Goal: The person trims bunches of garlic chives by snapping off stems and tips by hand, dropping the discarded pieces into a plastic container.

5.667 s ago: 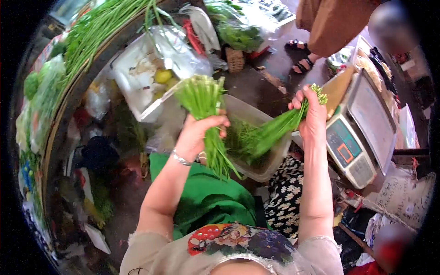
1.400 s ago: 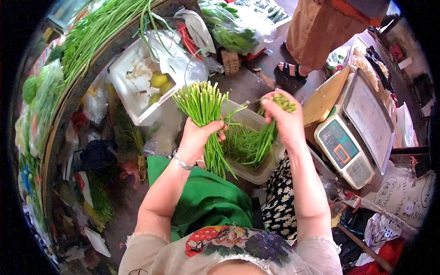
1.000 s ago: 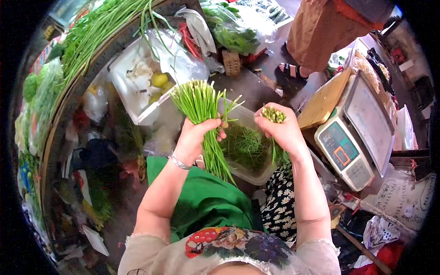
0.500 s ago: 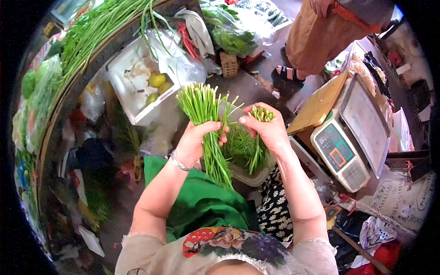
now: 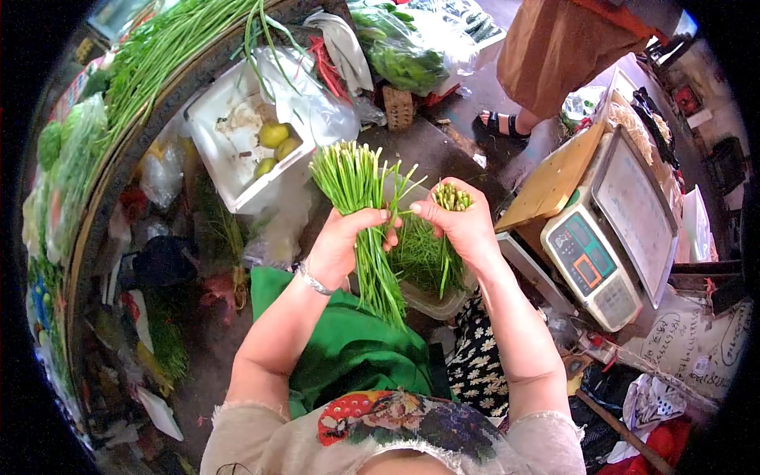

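My left hand (image 5: 342,242) is wrapped round a thick bunch of long green vegetable stems (image 5: 348,178), pale cut ends up, lower ends hanging over the green apron (image 5: 348,356). Closed round a thinner bunch of green stems (image 5: 452,197) is my right hand (image 5: 470,229), its thumb reaching toward the left bunch. A few stray stems stick out sideways between the hands. Below them stands a clear plastic tub (image 5: 447,307) holding fine green stalks (image 5: 419,252); the lower part of the right bunch hangs over it.
On the right is a weighing scale (image 5: 594,265) beside a wooden board (image 5: 550,178). A white foam box (image 5: 226,150) with several yellow-green fruits stands at the upper left. Long greens (image 5: 170,67) lie along a curved counter edge. Another person's sandalled foot (image 5: 507,124) is at the back.
My hands keep hold of both bunches and have barely shifted. The other person's visible hand has gone out of view, and the clothing there has moved.
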Demonstrator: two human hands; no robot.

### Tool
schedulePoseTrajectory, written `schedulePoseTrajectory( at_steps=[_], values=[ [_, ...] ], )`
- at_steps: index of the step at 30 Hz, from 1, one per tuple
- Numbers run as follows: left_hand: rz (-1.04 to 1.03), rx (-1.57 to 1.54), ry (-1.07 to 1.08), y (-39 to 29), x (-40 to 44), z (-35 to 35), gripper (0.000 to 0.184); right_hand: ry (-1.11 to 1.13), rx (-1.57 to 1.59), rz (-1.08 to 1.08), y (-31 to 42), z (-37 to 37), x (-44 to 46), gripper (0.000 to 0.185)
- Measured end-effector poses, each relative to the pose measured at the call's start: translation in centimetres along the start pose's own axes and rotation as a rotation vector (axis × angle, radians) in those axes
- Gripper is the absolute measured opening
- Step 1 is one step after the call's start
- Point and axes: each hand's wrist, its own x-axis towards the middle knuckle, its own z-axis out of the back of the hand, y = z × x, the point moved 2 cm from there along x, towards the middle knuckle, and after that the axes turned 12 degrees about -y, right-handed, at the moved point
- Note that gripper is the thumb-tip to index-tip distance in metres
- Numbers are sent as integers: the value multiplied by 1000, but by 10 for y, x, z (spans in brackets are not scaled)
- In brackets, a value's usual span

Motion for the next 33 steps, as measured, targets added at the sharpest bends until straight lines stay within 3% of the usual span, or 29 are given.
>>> schedulePoseTrajectory(
  at_steps=[2, 6, 10, 18, 20, 22, 24, 26, 30, 33],
  values=[
    [-5, -10, 16, 2, 2, 2, 29, -30, 102, 75, 12, -5, -7, 29],
    [-18, 36, 23, 2, -1, -5, 29, 17, 294, -32, 11, -9, -6, 28],
    [-6, 36, 29, 5, -5, -10, 31, 39, 365, -30, 8, -13, -7, 15],
    [10, 25, 35, 1, -1, 2, 30, -193, 650, 79, 35, 47, 11, 21],
    [-73, 53, 5, -4, -5, -2, 26, -402, 705, 31, 50, 61, 4, 22],
    [-108, 85, 11, -1, 0, 5, 25, -140, 863, 126, 41, 86, 15, 21],
    [-140, 120, 20, 1, 2, 8, 23, -210, 757, 145, 40, 79, 12, 21],
    [-162, 138, 87, 2, 3, 5, 23, -212, 295, 144, 39, 52, 7, 24],
    [-147, 175, 122, 4, -3, -5, 24, -10, 396, -133, 6, 5, 9, 32],
    [-155, 174, 172, 3, -6, -16, 24, 42, 447, -199, 6, -9, 2, 25]
  ],
)
